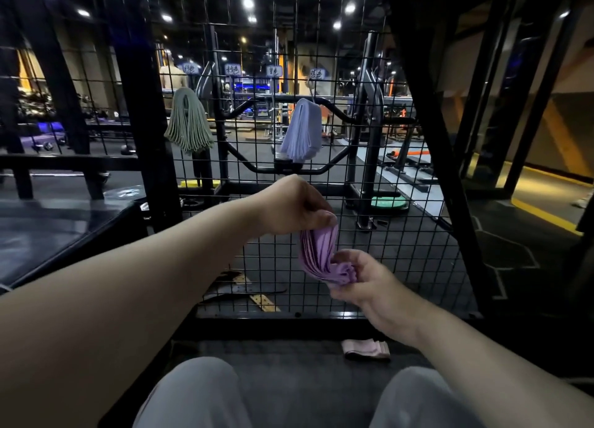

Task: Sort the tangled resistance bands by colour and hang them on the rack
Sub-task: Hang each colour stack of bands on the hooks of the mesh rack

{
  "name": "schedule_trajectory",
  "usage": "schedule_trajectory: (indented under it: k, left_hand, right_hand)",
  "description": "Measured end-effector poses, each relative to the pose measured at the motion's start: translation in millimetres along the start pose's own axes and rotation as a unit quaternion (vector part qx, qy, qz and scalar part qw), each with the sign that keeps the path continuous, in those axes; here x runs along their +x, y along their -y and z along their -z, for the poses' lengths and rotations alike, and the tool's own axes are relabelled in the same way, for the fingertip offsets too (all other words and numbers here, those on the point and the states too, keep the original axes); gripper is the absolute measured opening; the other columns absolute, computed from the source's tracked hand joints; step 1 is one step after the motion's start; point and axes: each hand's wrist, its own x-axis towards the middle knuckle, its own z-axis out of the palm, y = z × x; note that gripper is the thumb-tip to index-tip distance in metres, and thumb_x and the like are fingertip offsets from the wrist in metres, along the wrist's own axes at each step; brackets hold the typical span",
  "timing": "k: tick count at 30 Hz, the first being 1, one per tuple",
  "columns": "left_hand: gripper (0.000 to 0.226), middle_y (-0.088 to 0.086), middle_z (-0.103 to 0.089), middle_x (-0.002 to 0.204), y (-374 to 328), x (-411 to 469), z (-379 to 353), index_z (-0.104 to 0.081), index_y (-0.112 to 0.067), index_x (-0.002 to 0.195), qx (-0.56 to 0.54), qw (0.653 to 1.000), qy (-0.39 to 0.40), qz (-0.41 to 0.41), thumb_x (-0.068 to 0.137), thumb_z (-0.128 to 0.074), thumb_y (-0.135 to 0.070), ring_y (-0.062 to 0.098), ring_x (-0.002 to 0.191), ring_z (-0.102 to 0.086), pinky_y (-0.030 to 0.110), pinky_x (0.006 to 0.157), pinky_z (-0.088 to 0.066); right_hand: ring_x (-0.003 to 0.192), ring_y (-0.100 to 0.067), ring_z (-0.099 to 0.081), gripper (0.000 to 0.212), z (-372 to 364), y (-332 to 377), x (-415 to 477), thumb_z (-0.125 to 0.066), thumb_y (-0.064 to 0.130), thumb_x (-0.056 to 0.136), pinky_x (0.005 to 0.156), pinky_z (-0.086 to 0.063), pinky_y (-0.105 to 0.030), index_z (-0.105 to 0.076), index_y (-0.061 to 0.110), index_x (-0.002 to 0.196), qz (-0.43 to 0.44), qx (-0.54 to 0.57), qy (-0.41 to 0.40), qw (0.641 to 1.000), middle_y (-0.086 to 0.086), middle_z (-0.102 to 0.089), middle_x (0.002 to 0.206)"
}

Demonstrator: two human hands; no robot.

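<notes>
Purple bands [318, 254]: one bundle, long axis near upright, slightly bowed, held at both ends. Left hand [294, 206] pinches the top fold, fingers curled round it. Right hand [363, 276] grips the lower end.

Rack [257, 315]: ahead and above, nearer the left hand. Hung there are green bands [188, 122] and pale bands [302, 132] (the gap between looks free).

Pink bands [366, 349]: on the floor.

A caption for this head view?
Left hand and right hand grip purple bands; green bundle, pale bundle hang on wire rack.
</notes>
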Motion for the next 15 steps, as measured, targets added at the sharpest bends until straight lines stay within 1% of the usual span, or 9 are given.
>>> schedule_trajectory:
  k: [1, 3, 5, 6, 8, 9, 11, 12, 15]
  left_hand:
    - [0.021, -0.003, -0.077, 0.095, -1.6, 1.0, -0.5, -0.08, -0.014, 0.105, 0.021, 1.0, 0.014, -0.013, 0.09, -0.074, -0.029, 0.007, 0.086, -0.07, 0.021, 0.078, -0.056]
    - [0.021, -0.003, -0.077, 0.095, -4.3, 2.8, -2.1, -0.08, -0.014, 0.105, 0.054, 0.997, 0.029, -0.036, 0.091, -0.074, -0.029, 0.005, 0.085, -0.068, 0.018, 0.075, -0.054]
    - [0.019, -0.005, -0.077, 0.092, -4.8, 5.0, -4.1, -0.081, -0.017, 0.103, 0.09, 0.993, 0.04, -0.058, 0.091, -0.073, -0.03, 0.006, 0.082, -0.068, 0.015, 0.072, -0.052]
    - [0.018, -0.005, -0.077, 0.09, -4.8, 5.7, -5.0, -0.081, -0.019, 0.102, 0.104, 0.991, 0.047, -0.065, 0.091, -0.073, -0.031, 0.007, 0.08, -0.067, 0.013, 0.069, -0.051]
    - [0.018, -0.004, -0.076, 0.088, -4.4, 6.1, -5.4, -0.081, -0.02, 0.102, 0.112, 0.99, 0.062, -0.067, 0.09, -0.074, -0.032, 0.011, 0.078, -0.068, 0.014, 0.067, -0.05]
    - [0.018, -0.002, -0.076, 0.088, -4.3, 5.5, -4.7, -0.081, -0.019, 0.102, 0.104, 0.99, 0.067, -0.064, 0.09, -0.074, -0.031, 0.013, 0.078, -0.068, 0.016, 0.068, -0.05]
    - [0.019, 0.0, -0.076, 0.092, -5.1, 2.8, -1.5, -0.08, -0.015, 0.102, 0.065, 0.994, 0.072, -0.054, 0.09, -0.075, -0.028, 0.014, 0.082, -0.069, 0.019, 0.072, -0.053]
    - [0.019, 0.001, -0.077, 0.095, -5.3, 1.3, 0.1, -0.08, -0.014, 0.103, 0.041, 0.995, 0.073, -0.05, 0.09, -0.075, -0.026, 0.016, 0.086, -0.07, 0.022, 0.076, -0.056]
    - [0.02, 0.0, -0.076, 0.101, -3.5, -2.7, 3.0, -0.078, -0.014, 0.108, -0.01, 0.997, 0.076, -0.032, 0.091, -0.074, -0.024, 0.017, 0.094, -0.071, 0.029, 0.085, -0.057]
  right_hand:
    - [0.112, -0.026, -0.065, 0.071, 2.1, 4.5, -1.3, -0.077, -0.012, 0.067, 0.103, -0.048, -0.041, -0.053, 0.014, 0.129, -0.011, -0.012, 0.032, 0.999, -0.012, -0.069, 0.121]
    - [0.117, -0.029, -0.064, 0.081, 4.7, 18.8, -1.3, -0.082, 0.002, 0.068, 0.103, -0.046, -0.043, -0.046, 0.017, 0.138, -0.022, -0.032, 0.077, 0.996, -0.014, -0.067, 0.127]
    - [0.119, -0.022, -0.064, 0.077, 2.4, 34.7, 3.1, -0.081, 0.022, 0.078, 0.101, -0.046, -0.038, -0.041, 0.019, 0.144, -0.014, -0.032, 0.07, 0.997, -0.009, -0.064, 0.132]
    - [0.12, -0.015, -0.062, 0.074, 0.4, 42.5, 5.6, -0.078, 0.028, 0.084, 0.103, -0.046, -0.034, -0.04, 0.02, 0.146, -0.004, -0.048, 0.061, 0.997, -0.004, -0.062, 0.135]
    - [0.121, -0.002, -0.059, 0.067, -4.2, 56.5, 10.4, -0.074, 0.026, 0.088, 0.105, -0.042, -0.026, -0.041, 0.025, 0.146, 0.022, -0.138, 0.051, 0.989, 0.008, -0.062, 0.134]
    - [0.119, -0.001, -0.059, 0.063, -5.7, 61.5, 12.8, -0.073, 0.021, 0.088, 0.103, -0.042, -0.026, -0.043, 0.026, 0.144, 0.03, -0.179, 0.054, 0.982, 0.011, -0.064, 0.13]
    - [0.117, -0.004, -0.061, 0.059, -7.3, 68.3, 17.6, -0.071, 0.014, 0.089, 0.104, -0.044, -0.03, -0.046, 0.027, 0.141, 0.031, -0.217, 0.055, 0.974, 0.01, -0.066, 0.125]
    - [0.117, -0.005, -0.061, 0.058, -7.8, 70.8, 19.2, -0.071, 0.014, 0.089, 0.107, -0.043, -0.033, -0.047, 0.027, 0.14, 0.032, -0.225, 0.048, 0.973, 0.008, -0.066, 0.125]
    - [0.118, -0.009, -0.061, 0.064, -10.7, 74.1, 24.7, -0.074, 0.029, 0.079, 0.112, -0.041, -0.041, -0.049, 0.03, 0.138, 0.042, -0.265, 0.026, 0.963, 0.007, -0.067, 0.123]
